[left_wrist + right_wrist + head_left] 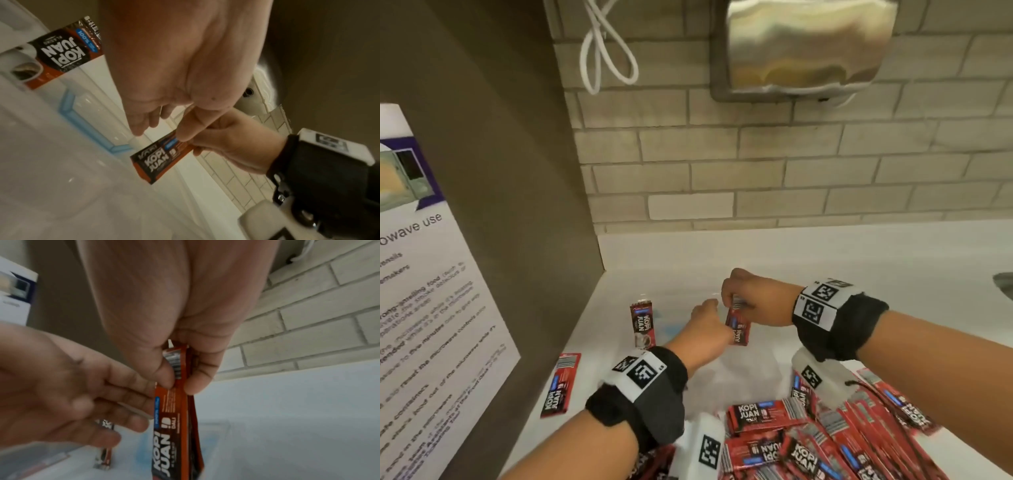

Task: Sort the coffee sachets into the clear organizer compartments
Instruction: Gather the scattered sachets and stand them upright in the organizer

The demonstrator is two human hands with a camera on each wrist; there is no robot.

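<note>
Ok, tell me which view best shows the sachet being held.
The right wrist view: the held sachet fills the middle, hanging from the right hand's pinch, print readable. The left wrist view shows its lower half, smaller and tilted. The head view shows it small, partly hidden by both hands.

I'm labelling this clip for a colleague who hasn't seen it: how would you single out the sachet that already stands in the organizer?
Start at the brown cabinet panel on the left and look right along the white counter to the clear organizer. The standing sachet is upright at its left end. Unlike the held sachets pinched by the right hand, no hand touches it.
</note>
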